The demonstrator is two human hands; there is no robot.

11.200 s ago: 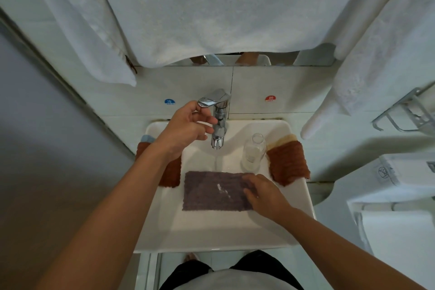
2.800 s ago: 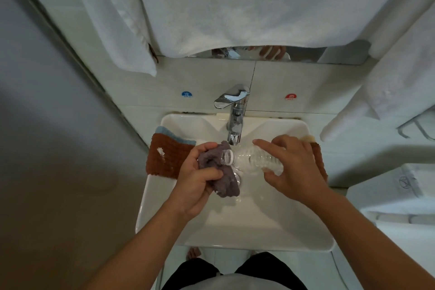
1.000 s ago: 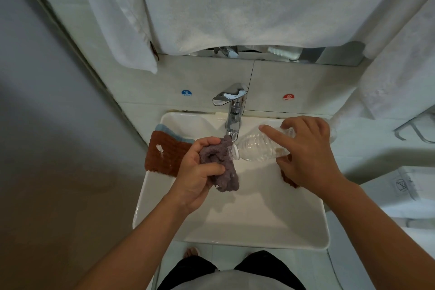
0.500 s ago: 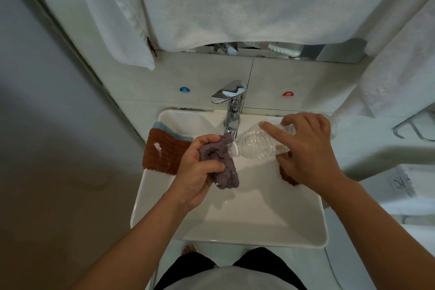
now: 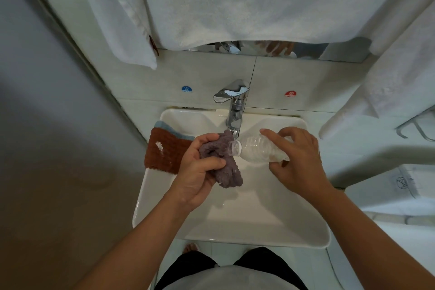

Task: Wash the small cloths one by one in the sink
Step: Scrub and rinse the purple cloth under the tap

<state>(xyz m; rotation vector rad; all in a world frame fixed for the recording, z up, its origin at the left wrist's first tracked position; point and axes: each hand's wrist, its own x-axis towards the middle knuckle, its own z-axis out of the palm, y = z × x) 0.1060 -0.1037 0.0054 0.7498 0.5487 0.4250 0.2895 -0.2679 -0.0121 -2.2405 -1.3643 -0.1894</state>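
Left hand (image 5: 200, 179) holds purple cloth (image 5: 226, 165) bunched over the sink (image 5: 235, 223), right hand (image 5: 299, 162) grips the tipped bottle (image 5: 256, 149), mouth at the cloth, likely dosing soap without spills.

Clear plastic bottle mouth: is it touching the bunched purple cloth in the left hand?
Touching. The head view shows the clear plastic bottle tipped, its open mouth against the bunched purple cloth, no gap visible.
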